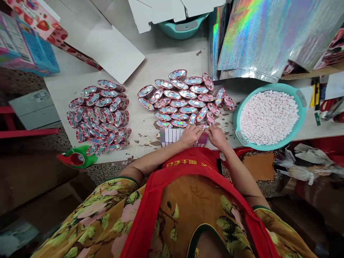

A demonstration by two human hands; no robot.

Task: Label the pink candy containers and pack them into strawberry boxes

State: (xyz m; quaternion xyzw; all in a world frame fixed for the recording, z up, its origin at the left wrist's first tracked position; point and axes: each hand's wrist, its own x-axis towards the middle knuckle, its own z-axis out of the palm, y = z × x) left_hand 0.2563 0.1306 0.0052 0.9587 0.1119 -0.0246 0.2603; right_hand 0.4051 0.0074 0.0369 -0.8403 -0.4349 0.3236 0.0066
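My left hand and my right hand are close together at the table's front edge, fingers pinched. What they grip is mostly hidden; it lies against the nearest foil pouch. Under my left hand and forearm is a sheet with rows of white labels, partly covered. Just beyond my hands stands a group of red-patterned pouches, their shiny silver ends facing up. To the left is a second, tightly packed group of similar pouches.
On the right, a teal basin holds many small white-and-pink pieces. Behind it lie holographic silver sheets. White cardboard, a strawberry-print box and another teal basin are at the back. A green-and-red tape holder sits at the left edge.
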